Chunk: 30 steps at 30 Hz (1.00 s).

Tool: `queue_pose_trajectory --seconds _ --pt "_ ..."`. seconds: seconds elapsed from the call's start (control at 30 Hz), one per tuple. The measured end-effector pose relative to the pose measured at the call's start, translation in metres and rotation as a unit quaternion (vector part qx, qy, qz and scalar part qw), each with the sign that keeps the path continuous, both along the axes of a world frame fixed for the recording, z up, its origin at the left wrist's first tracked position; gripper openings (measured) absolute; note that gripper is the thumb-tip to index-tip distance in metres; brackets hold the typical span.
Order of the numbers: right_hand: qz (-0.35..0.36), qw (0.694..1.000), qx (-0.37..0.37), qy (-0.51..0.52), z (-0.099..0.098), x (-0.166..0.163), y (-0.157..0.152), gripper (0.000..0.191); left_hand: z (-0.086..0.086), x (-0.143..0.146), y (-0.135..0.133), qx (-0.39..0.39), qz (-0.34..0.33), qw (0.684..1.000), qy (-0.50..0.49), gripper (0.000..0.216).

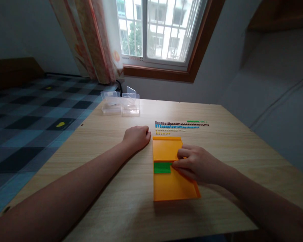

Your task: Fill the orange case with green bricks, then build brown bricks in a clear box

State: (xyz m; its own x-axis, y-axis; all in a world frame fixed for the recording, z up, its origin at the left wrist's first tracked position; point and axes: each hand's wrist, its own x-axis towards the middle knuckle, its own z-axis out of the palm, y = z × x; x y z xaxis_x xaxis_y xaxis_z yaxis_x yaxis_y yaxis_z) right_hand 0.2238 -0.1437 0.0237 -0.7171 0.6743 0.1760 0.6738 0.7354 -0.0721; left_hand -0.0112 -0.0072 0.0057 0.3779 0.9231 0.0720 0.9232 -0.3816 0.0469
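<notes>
An orange tray (pixel 176 188) with a raised divider lies on the table in front of me. Against the near side of its divider sits a block of green strips (pixel 162 167), packed side by side at the left wall. My right hand (pixel 198 164) reaches over the tray's right wall, its fingertips pinched together at the right end of the green strips. Whatever is between those fingertips is too small or hidden to make out. Curled into a loose fist, my left hand (pixel 137 137) rests on the table left of the tray's far corner; nothing shows in it.
Beyond the tray, small brown pieces (pixel 169 123), blue pieces (pixel 174 127), yellow pieces (pixel 163 133) and green pieces (pixel 194 121) lie in rows. Two clear plastic boxes (pixel 130 108) with raised lids stand at the table's far left. A bed (pixel 53 104) adjoins the left side.
</notes>
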Motion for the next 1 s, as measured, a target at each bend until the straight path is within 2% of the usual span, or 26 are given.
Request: queue_pose_trajectory --seconds 0.37,1.0 --pt "0.007 1.0 -0.007 0.007 -0.0017 0.0009 0.0009 0.025 0.0002 0.0003 -0.0002 0.001 0.0 1.0 -0.005 0.038" --pt "0.002 1.0 -0.012 0.012 -0.0059 -0.002 0.0011 0.02 -0.0011 0.0 -0.0003 0.013 -0.005 1.0 -0.003 0.038"
